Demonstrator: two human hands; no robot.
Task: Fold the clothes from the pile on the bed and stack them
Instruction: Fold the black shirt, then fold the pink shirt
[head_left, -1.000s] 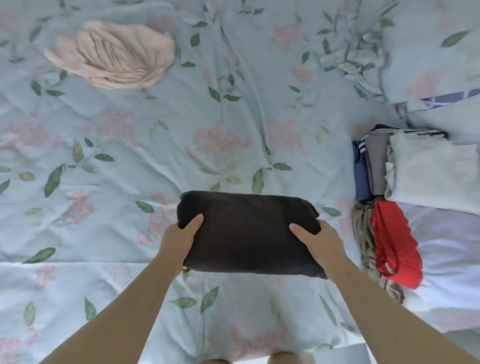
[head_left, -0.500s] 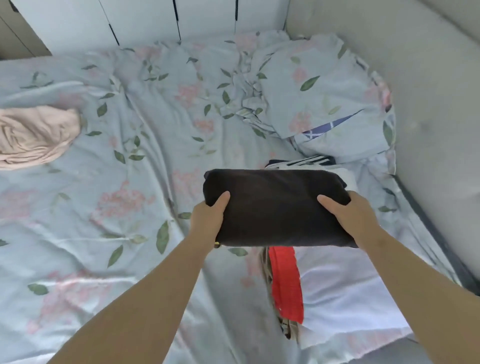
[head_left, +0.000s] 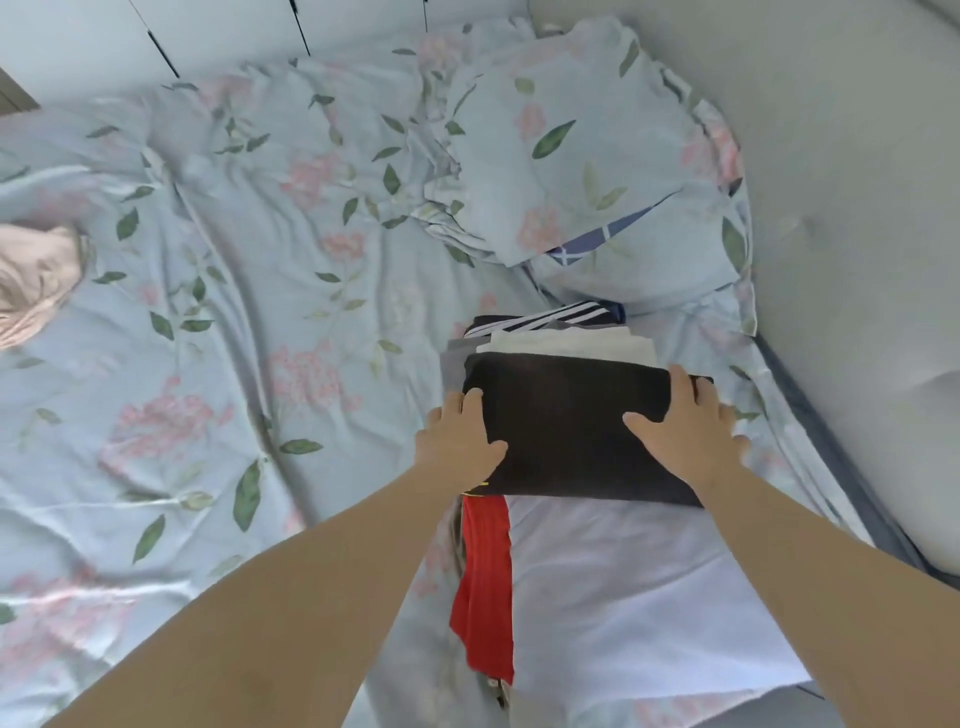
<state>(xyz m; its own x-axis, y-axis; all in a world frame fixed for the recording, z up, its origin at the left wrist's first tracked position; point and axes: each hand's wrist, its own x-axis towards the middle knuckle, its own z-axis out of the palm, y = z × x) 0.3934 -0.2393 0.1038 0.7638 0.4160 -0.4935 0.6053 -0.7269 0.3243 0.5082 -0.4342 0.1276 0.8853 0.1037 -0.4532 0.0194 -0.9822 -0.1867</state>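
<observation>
Atop the stack (head_left: 571, 340), left hand (head_left: 460, 441) and right hand (head_left: 685, 431) are pressing flat-fingered on the black garment (head_left: 566, 421); pink garment (head_left: 36, 280) is waiting unfolded

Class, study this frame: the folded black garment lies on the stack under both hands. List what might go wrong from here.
The black garment sits off-centre on the stack, its near edge over the red garment; it may slip off once released. The left hand and right hand press its ends; lifting them carelessly might drag the fold open. The pink garment lies crumpled far left, easily overlooked.
</observation>
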